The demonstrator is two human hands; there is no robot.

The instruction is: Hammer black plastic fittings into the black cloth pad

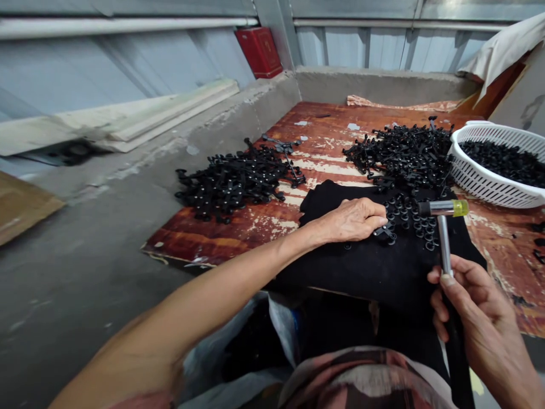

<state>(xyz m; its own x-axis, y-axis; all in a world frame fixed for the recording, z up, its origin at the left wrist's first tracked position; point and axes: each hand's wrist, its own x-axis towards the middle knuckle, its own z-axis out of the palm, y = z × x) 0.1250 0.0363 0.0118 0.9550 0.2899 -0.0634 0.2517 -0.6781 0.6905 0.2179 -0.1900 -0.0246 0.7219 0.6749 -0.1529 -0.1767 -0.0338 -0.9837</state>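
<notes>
My right hand (481, 307) is wrapped round the handle of a small mallet (443, 238), which has a metal head with one black face and one clear yellow face. The mallet stands upright above a black cloth (366, 272). My left hand (355, 220) pinches a small black plastic part (384, 230) over the cloth; its fingertips partly cover it. Beside it, small black round pieces (409, 216) lie in rows on the cloth, below the mallet head.
A heap of black jointed parts (234, 179) lies at the left of the worn red-brown table (327, 133), another heap (404, 150) behind the cloth. At right stands a white slatted basket (489, 184) of black pieces. A concrete ledge (272, 102) and a red box (259, 52) are behind.
</notes>
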